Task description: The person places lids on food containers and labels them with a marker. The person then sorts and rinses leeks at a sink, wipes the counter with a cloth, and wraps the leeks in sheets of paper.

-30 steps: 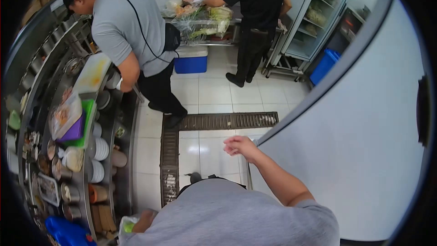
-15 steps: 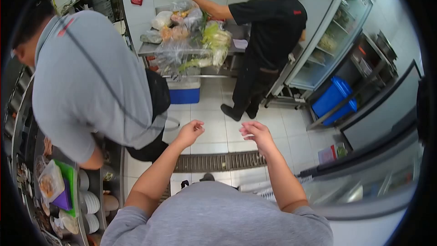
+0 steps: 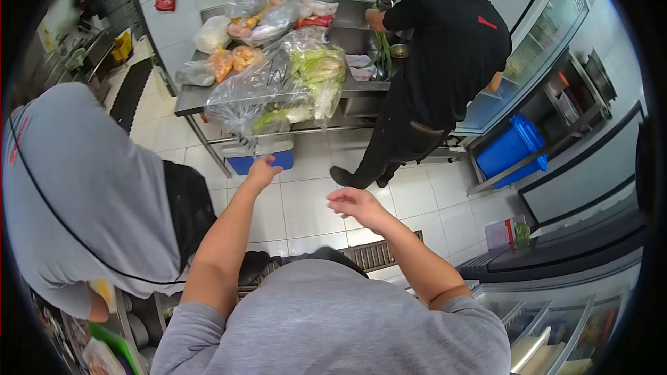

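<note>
Head cam: L hand (image 3: pixel 261 173) now nearer the steel table (image 3: pixel 191 103), empty, fingers loosely bent, spacing can't tell. R hand (image 3: pixel 358 207) lags, fingers part-curled, slightly apart, nothing gripped. Bagged greens (image 3: pixel 319 73) on table, untouched by either, so no grasp yet.

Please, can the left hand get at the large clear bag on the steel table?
Probably yes, perhaps after stepping closer: the left hand looks empty, the clear bag hangs over the front edge of the steel table, and nobody stands between.
</note>
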`<move>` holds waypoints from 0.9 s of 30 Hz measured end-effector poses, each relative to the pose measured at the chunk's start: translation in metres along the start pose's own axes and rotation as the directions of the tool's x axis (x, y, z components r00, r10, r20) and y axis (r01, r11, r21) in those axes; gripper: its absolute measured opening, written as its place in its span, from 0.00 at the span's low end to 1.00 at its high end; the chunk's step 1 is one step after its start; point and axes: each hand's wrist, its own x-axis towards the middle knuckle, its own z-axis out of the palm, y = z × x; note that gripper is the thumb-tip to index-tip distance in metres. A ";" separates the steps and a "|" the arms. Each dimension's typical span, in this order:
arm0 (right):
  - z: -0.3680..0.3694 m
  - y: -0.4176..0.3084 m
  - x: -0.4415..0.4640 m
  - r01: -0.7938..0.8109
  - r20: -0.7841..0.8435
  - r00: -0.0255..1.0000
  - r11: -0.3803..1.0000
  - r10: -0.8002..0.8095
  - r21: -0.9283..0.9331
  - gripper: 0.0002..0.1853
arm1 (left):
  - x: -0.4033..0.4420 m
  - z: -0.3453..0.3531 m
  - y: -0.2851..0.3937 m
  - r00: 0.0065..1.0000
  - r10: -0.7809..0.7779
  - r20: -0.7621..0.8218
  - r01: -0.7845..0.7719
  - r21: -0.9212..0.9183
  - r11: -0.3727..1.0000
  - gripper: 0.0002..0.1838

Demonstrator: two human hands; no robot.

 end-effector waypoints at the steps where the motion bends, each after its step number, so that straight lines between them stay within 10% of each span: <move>1: -0.016 0.015 0.005 -0.059 -0.050 0.997 0.996 0.063 0.061 0.15 | 0.013 -0.007 -0.001 0.997 -0.053 0.052 0.056 -0.075 0.996 0.34; 4: -0.064 0.030 0.022 -0.167 -0.253 0.947 0.976 0.198 0.141 0.14 | 0.066 -0.006 -0.031 0.984 -0.163 -0.068 0.164 0.006 0.986 0.41; 10: -0.138 0.050 0.129 -0.167 -0.377 0.878 0.928 0.294 0.334 0.13 | 0.186 -0.019 -0.108 0.770 -0.629 -0.105 0.521 -0.464 0.716 0.61; 14: -0.163 0.072 0.254 -0.194 -0.319 0.867 0.849 0.383 0.491 0.17 | 0.269 -0.007 -0.171 0.658 -0.713 -0.243 0.485 -0.587 0.648 0.58; 16: -0.167 0.092 0.324 -0.255 -0.243 0.853 0.775 0.463 0.579 0.23 | 0.273 -0.015 -0.160 0.838 -0.534 -0.117 0.340 -0.653 0.677 0.55; 20: -0.178 0.094 0.447 -0.311 -0.278 0.793 0.752 0.543 0.581 0.27 | 0.274 -0.066 -0.101 0.724 -0.679 0.119 0.622 -0.539 0.568 0.37; 22: -0.185 0.089 0.473 -0.339 -0.307 0.775 0.774 0.552 0.535 0.27 | 0.266 -0.104 -0.109 0.955 -0.287 0.078 0.294 -0.403 0.867 0.19; 24: -0.195 0.084 0.489 -0.492 -0.126 0.829 0.818 0.544 0.299 0.21 | 0.272 -0.155 -0.035 0.956 -0.267 -0.122 0.085 -0.754 0.651 0.09; 27: -0.198 0.041 0.490 -0.326 -0.334 0.876 0.937 0.348 0.123 0.10 | 0.303 -0.216 0.092 0.966 -0.042 -0.257 -0.151 -0.685 0.712 0.07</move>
